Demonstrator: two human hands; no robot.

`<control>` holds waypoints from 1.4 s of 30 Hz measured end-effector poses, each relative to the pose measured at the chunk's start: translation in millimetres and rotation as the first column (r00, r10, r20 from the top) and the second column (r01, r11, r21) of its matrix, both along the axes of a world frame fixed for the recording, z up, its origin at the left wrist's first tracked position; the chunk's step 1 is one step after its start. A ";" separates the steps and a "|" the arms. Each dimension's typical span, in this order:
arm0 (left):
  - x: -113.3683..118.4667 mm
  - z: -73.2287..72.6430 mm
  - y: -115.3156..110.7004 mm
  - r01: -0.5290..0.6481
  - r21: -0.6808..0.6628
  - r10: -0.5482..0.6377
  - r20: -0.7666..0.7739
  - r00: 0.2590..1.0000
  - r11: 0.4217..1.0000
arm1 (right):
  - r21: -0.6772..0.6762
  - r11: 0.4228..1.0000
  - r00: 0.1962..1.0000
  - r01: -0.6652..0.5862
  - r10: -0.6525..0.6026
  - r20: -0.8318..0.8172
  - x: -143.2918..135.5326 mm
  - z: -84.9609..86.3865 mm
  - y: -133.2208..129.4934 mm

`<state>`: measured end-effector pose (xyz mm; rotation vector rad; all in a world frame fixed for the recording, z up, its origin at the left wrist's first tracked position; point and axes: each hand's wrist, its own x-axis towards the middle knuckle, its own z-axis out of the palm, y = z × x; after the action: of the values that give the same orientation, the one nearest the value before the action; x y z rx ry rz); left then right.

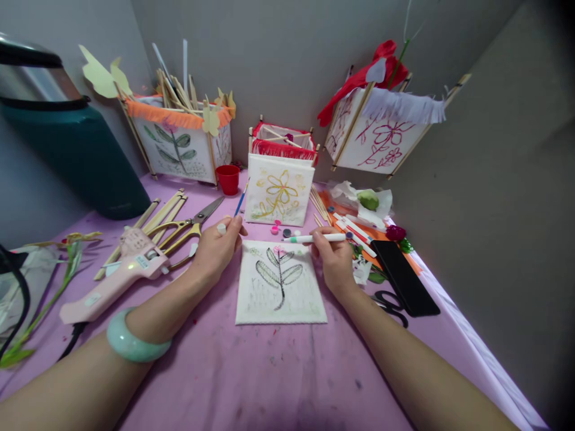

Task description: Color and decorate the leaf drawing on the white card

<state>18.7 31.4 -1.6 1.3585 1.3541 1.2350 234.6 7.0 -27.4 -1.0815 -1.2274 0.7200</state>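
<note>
A white square panel [280,311] with a drawn plant, dark stem, green leaves and pink flower, lies flat on the purple cloth. At its upper right, my right hand [335,260] is closed on a white marker [330,237] with a green tip end pointing left, above the panel's top edge. My left hand [218,246] is beside the panel's upper left corner, fingers closed round a small white cap [221,228]. Behind the panel are small paint pots, pink [275,230] and dark [286,233].
Gold scissors [197,226], a pink glue gun [117,281] and a teal bottle [76,149] stand or lie left. A red cup [228,179] and decorated lanterns [175,149] are behind. Right are a black phone [404,278] and black scissors [390,304].
</note>
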 end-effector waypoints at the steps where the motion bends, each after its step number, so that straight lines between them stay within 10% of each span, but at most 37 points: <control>1: -0.2 0.4 0.0 0.004 0.006 -0.004 0.000 1.000 1.000 | 0.004 1.000 1.000 -0.019 0.019 -0.005 -0.5 0.7 0.3; 9: -0.1 6.1 -4.4 0.150 -0.010 -0.150 0.014 0.989 0.989 | 0.274 0.954 0.947 0.119 -0.192 0.257 -2.5 9.2 -8.3; 16: 3.6 7.2 -15.7 0.668 -0.048 -0.657 0.140 0.741 0.743 | 0.464 0.852 0.735 -0.241 -0.152 0.660 -9.6 13.7 -23.9; 27: 3.1 0.3 -17.7 0.755 0.151 -0.721 0.460 0.518 0.638 | 0.440 0.804 0.630 -0.401 -0.107 0.769 -20.8 13.8 -27.6; 36: 9.2 8.7 -19.0 0.633 0.106 -0.588 0.511 0.627 0.767 | 0.427 0.812 0.558 -0.398 -0.155 0.815 -25.0 8.8 -26.7; 42: 4.9 14.8 -20.3 0.554 -0.010 -0.549 0.115 0.828 0.833 | 0.551 0.803 0.617 -0.227 -0.319 0.720 -16.3 12.1 -29.3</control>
<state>23.6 11.2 13.1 1.4898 0.8126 0.8580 218.3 -22.3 -15.3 -0.8742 -2.0030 -0.3105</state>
